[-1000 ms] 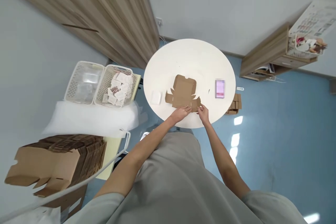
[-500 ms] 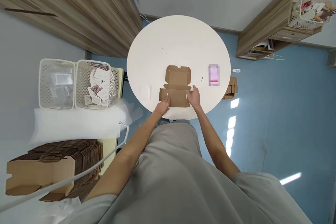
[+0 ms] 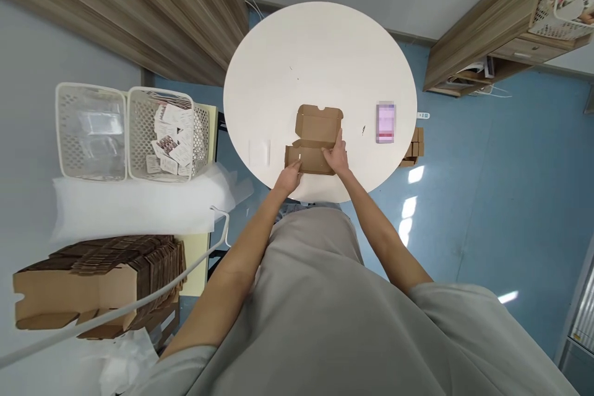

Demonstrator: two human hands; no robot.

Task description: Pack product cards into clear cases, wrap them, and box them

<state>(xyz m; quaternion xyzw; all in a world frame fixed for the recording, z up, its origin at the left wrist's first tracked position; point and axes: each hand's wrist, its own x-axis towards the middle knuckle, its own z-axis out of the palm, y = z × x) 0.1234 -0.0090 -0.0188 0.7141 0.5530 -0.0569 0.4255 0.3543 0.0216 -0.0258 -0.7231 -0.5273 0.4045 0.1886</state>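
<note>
A brown cardboard box point(image 3: 318, 126), unfolded with its lid panel laid back, lies near the front of the round white table point(image 3: 320, 43). My left hand point(image 3: 289, 177) grips its front left corner, fingers on the base panel beside a small white slot. At the right end, my right hand point(image 3: 336, 154) holds the side flap, thumb inside on the base and fingers along the outer side. The right flap appears raised, while the left flap point(image 3: 288, 154) extends outward. A small clear plastic piece point(image 3: 258, 152) lies left of the box.
A phone with a pink screen point(image 3: 385, 122) lies on the table's right side. White baskets point(image 3: 160, 94), a white foam roll point(image 3: 134, 207) and stacked cardboard boxes point(image 3: 158, 266) stand at the left. Small cartons point(image 3: 414, 147) sit below the table's right edge. A wooden cabinet point(image 3: 482, 31) is back right.
My right hand has moved further along the box's right end, and the right flap there looks turned up. My left hand stays at the front left. The camera view has shifted slightly.
</note>
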